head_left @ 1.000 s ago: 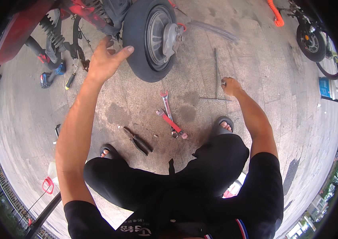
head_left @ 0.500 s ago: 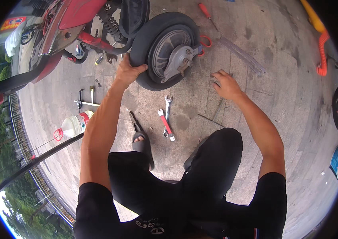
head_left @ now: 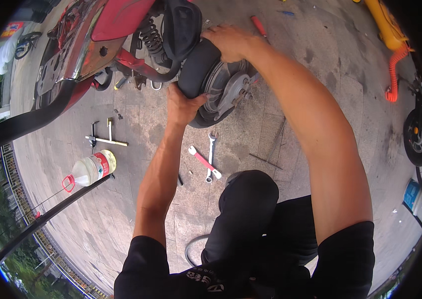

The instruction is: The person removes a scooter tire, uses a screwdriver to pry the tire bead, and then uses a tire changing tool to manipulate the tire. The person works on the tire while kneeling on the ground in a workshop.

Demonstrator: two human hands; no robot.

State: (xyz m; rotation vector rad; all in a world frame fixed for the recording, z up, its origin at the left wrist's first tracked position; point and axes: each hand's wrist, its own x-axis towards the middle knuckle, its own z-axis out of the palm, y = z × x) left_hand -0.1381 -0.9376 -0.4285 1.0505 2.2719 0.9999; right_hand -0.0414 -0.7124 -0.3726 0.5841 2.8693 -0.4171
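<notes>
In front of me, a wheel with a black tyre [head_left: 191, 75] and a grey metal hub [head_left: 232, 96] stands tilted against the rear of a red scooter frame [head_left: 123, 20]. My left hand [head_left: 185, 103] is closed on the tyre's near left edge, thumb toward the hub. Over the top of the tyre, my right hand [head_left: 227, 43] is wrapped, its fingers on the far side. A black shock absorber [head_left: 152, 39] sits beside the tyre. Whether the wheel is joined to the frame I cannot tell.
On the paving lie a combination wrench [head_left: 212, 158] and a red-and-silver wrench [head_left: 204, 162], crossed. A clear jug [head_left: 89, 168] and T-handled tools [head_left: 110, 133] are at left. A red-handled screwdriver [head_left: 258, 25] lies far off; an orange coiled hose [head_left: 393, 74] hangs at right.
My right hand has gone from the open air at right onto the top of the tyre. My left hand still grips the tyre. My body and view have shifted, with one knee lower.
</notes>
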